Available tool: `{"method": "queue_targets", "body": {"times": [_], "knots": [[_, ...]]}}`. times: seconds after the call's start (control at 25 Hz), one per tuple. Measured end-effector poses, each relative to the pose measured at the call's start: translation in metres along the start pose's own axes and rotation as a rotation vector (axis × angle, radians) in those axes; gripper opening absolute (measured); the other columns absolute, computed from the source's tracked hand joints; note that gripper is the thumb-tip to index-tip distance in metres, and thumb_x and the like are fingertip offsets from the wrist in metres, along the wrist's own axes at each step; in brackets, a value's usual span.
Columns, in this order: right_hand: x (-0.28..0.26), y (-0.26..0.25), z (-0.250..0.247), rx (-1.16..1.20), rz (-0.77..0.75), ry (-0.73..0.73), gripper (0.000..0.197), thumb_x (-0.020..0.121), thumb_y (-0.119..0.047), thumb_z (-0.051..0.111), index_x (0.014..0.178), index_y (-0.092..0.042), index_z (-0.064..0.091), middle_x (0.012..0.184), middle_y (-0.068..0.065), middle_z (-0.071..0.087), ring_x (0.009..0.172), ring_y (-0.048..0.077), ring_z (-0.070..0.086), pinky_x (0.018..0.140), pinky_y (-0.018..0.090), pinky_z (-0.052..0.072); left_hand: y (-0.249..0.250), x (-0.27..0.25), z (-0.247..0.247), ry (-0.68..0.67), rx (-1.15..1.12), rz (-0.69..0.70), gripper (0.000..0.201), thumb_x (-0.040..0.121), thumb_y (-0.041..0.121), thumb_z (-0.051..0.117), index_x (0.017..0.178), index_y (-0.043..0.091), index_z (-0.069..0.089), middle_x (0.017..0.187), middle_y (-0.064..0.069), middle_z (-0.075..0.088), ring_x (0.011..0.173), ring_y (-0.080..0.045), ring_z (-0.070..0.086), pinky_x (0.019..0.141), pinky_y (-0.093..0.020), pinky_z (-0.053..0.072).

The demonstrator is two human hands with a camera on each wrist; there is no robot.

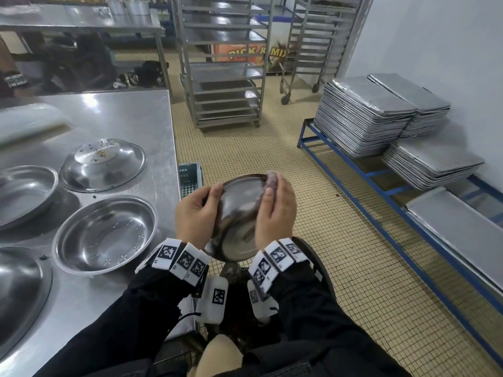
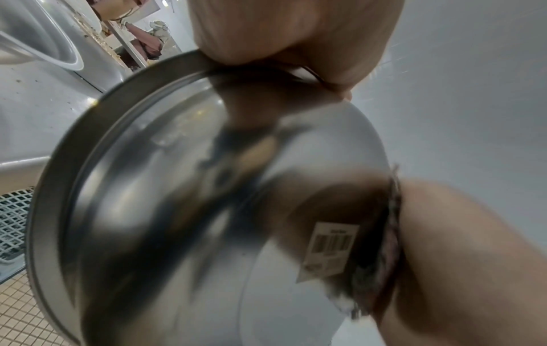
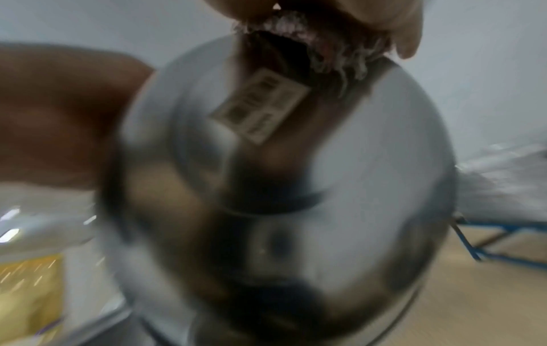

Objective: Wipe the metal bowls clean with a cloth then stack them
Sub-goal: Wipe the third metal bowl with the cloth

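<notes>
both my hands hold one metal bowl over the floor: left fingers grip its rim, right fingers press a cloth against it; other bowls sit on the surface to my left.

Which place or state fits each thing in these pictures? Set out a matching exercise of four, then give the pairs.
Things:
1. held bowl
2. cloth
3. speckled bowl
4. baking trays

States:
A. upside down on the steel table
B. stacked on the blue rack
C. gripped by the left hand
D. pressed to a bowl by the right hand

Pairs: 1-C, 2-D, 3-A, 4-B
</notes>
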State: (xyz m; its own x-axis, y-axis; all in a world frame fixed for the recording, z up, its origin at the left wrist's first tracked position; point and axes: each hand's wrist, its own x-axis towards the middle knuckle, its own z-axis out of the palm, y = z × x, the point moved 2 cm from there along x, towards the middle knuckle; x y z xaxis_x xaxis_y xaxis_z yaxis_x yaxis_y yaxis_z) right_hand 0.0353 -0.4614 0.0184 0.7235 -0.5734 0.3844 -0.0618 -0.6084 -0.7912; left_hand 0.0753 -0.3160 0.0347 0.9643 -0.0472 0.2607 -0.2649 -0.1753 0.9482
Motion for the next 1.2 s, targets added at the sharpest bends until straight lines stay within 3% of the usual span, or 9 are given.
{"method": "queue_targets", "body": {"times": [0.12,0.24,0.4,0.48,0.68,0.8,0.96,1.08,1.2], "knots": [[0.004,0.033,-0.011,0.377,0.432,-0.054,0.037,0.101,-0.041,0.028,0.13,-0.029,0.047,0.121,-0.005,0.052,0.108,0.019,0.053,0.084,0.035,0.049,-0.006,0.002,-0.005,0.038,-0.071,-0.04,0.038,0.093,0.039,0.056,0.067,0.014,0.066,0.05,-0.007,0.047,0.047,-0.016,0.04,0.046,-0.025,0.033],[0.001,0.052,-0.018,0.447,0.599,-0.083,0.033,0.099,-0.043,0.034,0.119,-0.022,0.05,0.106,-0.001,0.059,0.095,0.021,0.058,0.066,0.028,0.042,-0.015,-0.001,-0.004,0.031,-0.071,-0.082,0.047,0.092,0.043,0.056,0.079,-0.001,0.066,0.067,-0.028,0.057,0.056,-0.025,0.049,0.056,-0.035,0.043],[0.011,0.051,-0.035,0.331,0.437,-0.068,0.028,0.098,-0.042,0.038,0.104,-0.018,0.05,0.087,-0.007,0.057,0.076,0.006,0.055,0.056,0.02,0.038,-0.033,0.0,-0.005,-0.088,-0.033,-0.138,0.022,0.098,0.033,0.05,0.093,0.021,0.068,0.086,-0.006,0.068,0.084,-0.026,0.063,0.084,-0.046,0.054],[0.019,0.046,-0.042,0.241,0.304,-0.132,0.026,0.098,-0.04,0.04,0.103,-0.017,0.05,0.084,-0.007,0.058,0.074,0.006,0.057,0.056,0.018,0.04,-0.037,-0.001,-0.003,-0.162,0.028,-0.122,0.017,0.099,0.029,0.047,0.104,0.024,0.063,0.095,0.001,0.067,0.09,-0.02,0.063,0.087,-0.047,0.054],[0.024,0.029,-0.028,-0.006,-0.075,-0.345,0.027,0.096,-0.034,0.046,0.107,-0.011,0.053,0.092,0.002,0.064,0.081,0.015,0.061,0.067,0.022,0.049,-0.018,-0.008,0.012,-0.246,0.144,0.004,0.013,0.094,0.031,0.056,0.099,0.027,0.067,0.082,0.008,0.068,0.077,-0.005,0.064,0.073,-0.024,0.053],[0.018,0.02,-0.02,-0.05,-0.218,-0.335,0.027,0.095,-0.035,0.046,0.106,-0.012,0.055,0.093,0.001,0.059,0.085,0.016,0.053,0.076,0.031,0.046,-0.013,-0.004,0.015,-0.286,0.281,0.083,0.031,0.091,0.04,0.056,0.083,0.014,0.072,0.067,0.0,0.067,0.065,-0.017,0.062,0.066,-0.037,0.054],[0.0,0.016,-0.009,-0.254,-0.272,-0.095,0.04,0.095,-0.04,0.033,0.116,-0.015,0.056,0.115,0.005,0.054,0.108,0.023,0.041,0.093,0.043,0.041,-0.025,0.0,0.011,-0.19,0.194,-0.019,0.039,0.089,0.053,0.052,0.072,0.021,0.066,0.054,-0.003,0.058,0.05,-0.018,0.051,0.054,-0.042,0.047],[-0.022,0.01,-0.002,-0.348,-0.318,0.037,0.044,0.096,-0.038,0.031,0.127,-0.016,0.053,0.127,0.008,0.05,0.118,0.024,0.036,0.098,0.04,0.035,-0.025,0.0,0.01,-0.162,0.112,-0.096,0.031,0.094,0.044,0.053,0.071,0.027,0.064,0.051,0.0,0.054,0.048,-0.019,0.048,0.049,-0.036,0.041],[-0.018,0.017,-0.007,-0.217,-0.145,0.042,0.047,0.098,-0.038,0.028,0.13,-0.013,0.051,0.127,0.007,0.049,0.116,0.021,0.04,0.094,0.034,0.039,-0.017,-0.004,0.008,-0.143,-0.064,-0.194,0.03,0.095,0.032,0.055,0.073,0.013,0.064,0.046,0.006,0.047,0.041,-0.013,0.04,0.041,-0.024,0.032]]}}
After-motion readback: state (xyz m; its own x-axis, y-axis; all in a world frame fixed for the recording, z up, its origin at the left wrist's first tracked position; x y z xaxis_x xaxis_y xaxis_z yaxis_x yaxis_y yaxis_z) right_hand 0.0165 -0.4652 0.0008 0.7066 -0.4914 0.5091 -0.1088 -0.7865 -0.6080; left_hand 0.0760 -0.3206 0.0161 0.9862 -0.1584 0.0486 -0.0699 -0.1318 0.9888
